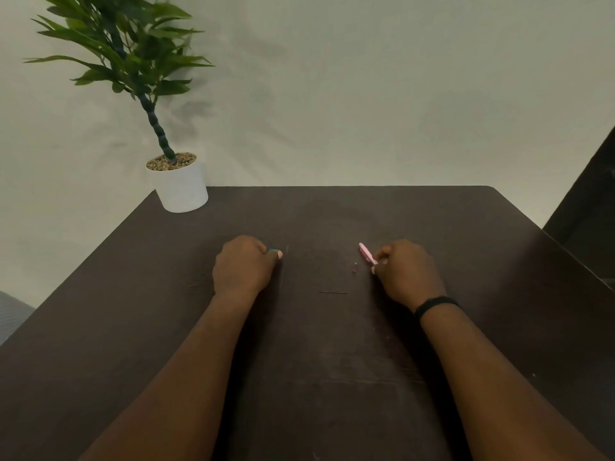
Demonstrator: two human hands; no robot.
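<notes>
We are noting a plain indoor room, home or office, cannot tell which: dark table [466, 261] standing against pale wall [366, 94], potted plant [181, 189] sitting at its corner.

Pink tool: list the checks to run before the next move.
1. Right hand pinches the pink tool: ok.
2. Left hand grips the teal item: ok, though most of it is hidden.
3. Needle lies free on the table between the hands: ok.
4. What the small bit by the pink tool is: cannot tell.
5. Pot stands well away from both hands: ok.
</notes>
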